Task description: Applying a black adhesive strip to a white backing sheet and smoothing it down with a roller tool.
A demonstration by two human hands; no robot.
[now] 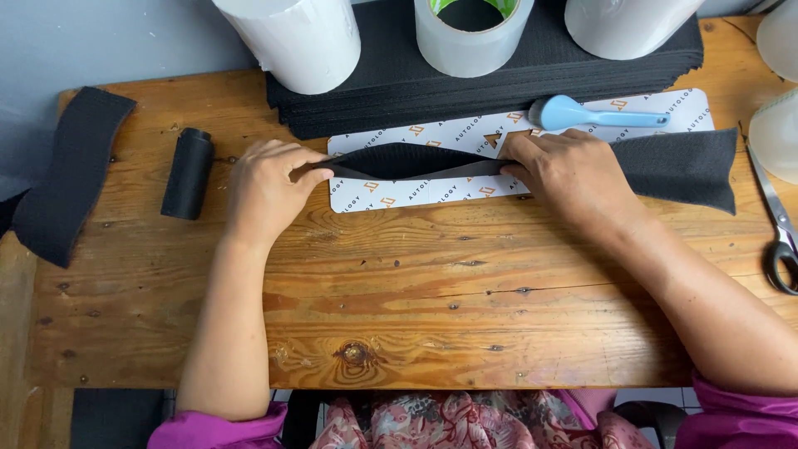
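Two bare forearms reach up from the bottom edge of the frame, each ending in an ungloved hand: the left hand [268, 189] and the right hand [568, 176]. No ring, watch or bracelet shows on either. Below each hand, past the elbow, a bright magenta sleeve is pushed up on the upper arm. Between the two arms, at the bottom edge, lies a garment in a floral print of pink, rust red and grey-green.

Scissors [780, 224] and tape rolls [472, 33] cut by edges
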